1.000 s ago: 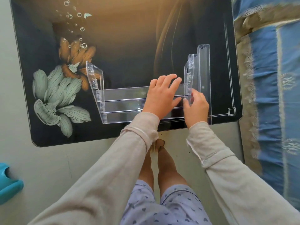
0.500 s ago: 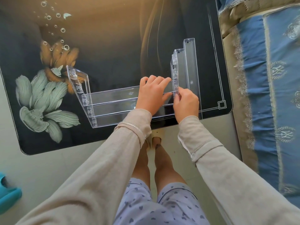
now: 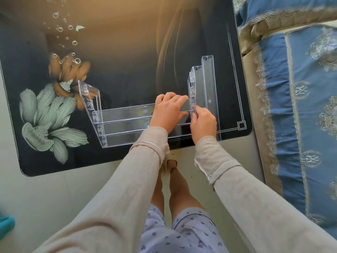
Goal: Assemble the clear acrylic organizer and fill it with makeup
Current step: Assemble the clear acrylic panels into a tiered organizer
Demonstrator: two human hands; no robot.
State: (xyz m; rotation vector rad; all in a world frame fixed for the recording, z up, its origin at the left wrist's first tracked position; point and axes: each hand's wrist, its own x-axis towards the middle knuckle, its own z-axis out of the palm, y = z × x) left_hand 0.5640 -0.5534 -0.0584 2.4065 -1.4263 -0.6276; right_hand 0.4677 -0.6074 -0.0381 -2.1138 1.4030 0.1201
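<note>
The clear acrylic organizer (image 3: 124, 125) stands partly built on the black table (image 3: 127, 52). Its left side panel (image 3: 89, 99) is joined to stepped shelf strips that run to the right. My left hand (image 3: 167, 112) lies over the right end of the shelves, fingers curled over the top strip. My right hand (image 3: 202, 125) pinches the lower edge of the upright right side panel (image 3: 191, 92) against the shelf ends. Two loose clear strips (image 3: 207, 88) lie flat just right of that panel. No makeup is in view.
The table has a printed flower pattern (image 3: 51, 114) at the left and a near edge close to the organizer. A bed with a blue patterned cover (image 3: 300, 106) borders the table's right side. A teal object (image 3: 6, 225) shows at the bottom left. My legs stand below the table edge.
My right hand has shifted up from beside the panel to pinch its lower edge. My left hand's fingers have curled more over the shelf. The camera view has moved slightly.
</note>
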